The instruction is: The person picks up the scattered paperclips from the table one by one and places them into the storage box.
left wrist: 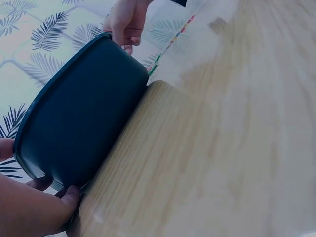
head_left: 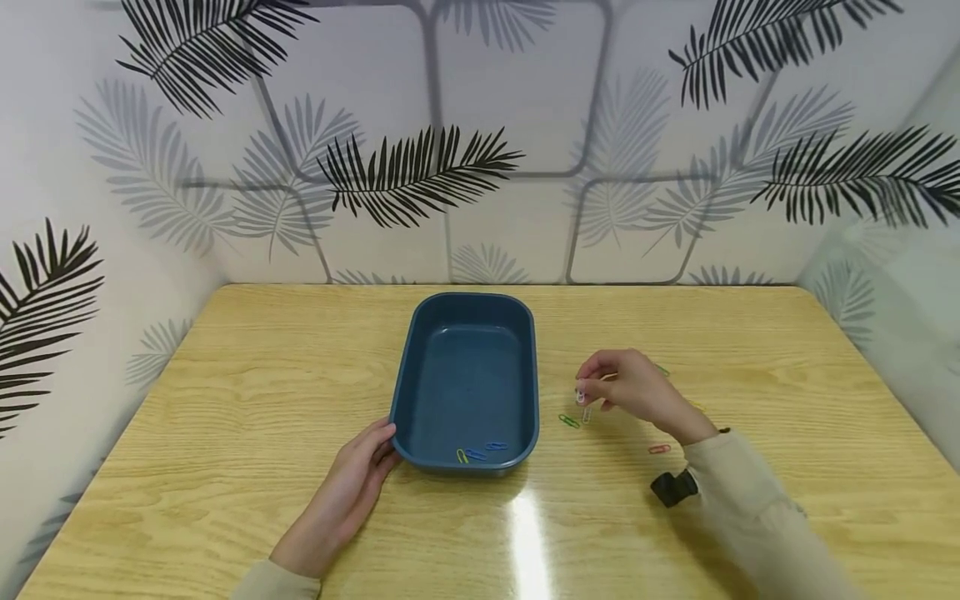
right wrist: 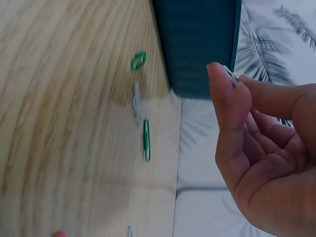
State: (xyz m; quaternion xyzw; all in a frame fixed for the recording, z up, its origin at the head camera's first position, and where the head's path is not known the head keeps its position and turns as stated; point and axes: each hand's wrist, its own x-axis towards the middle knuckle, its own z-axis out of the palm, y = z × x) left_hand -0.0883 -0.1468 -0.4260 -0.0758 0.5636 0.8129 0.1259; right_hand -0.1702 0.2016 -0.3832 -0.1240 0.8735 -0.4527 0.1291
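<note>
My left hand [head_left: 351, 485] grips the near left corner of a dark blue plastic tray [head_left: 465, 367], thumb at the rim and fingers against its side. Inside the tray, by its near wall, lie a yellow paper clip [head_left: 462, 456] and two blue paper clips [head_left: 496, 446]. To the right of the tray, my right hand [head_left: 633, 385] pinches a white paper clip [right wrist: 230, 75] between thumb and fingertips, raised over the table. Below it on the wood are a green paper clip [head_left: 569, 421] and another white paper clip [head_left: 587, 414].
A pink paper clip [head_left: 659, 449] lies near my right wrist. Partly behind that hand and forearm are a second green clip [head_left: 662, 369] and a yellow clip [head_left: 697, 406]. A leaf-patterned wall [head_left: 510, 225] borders the wooden table [head_left: 285, 350] at the back.
</note>
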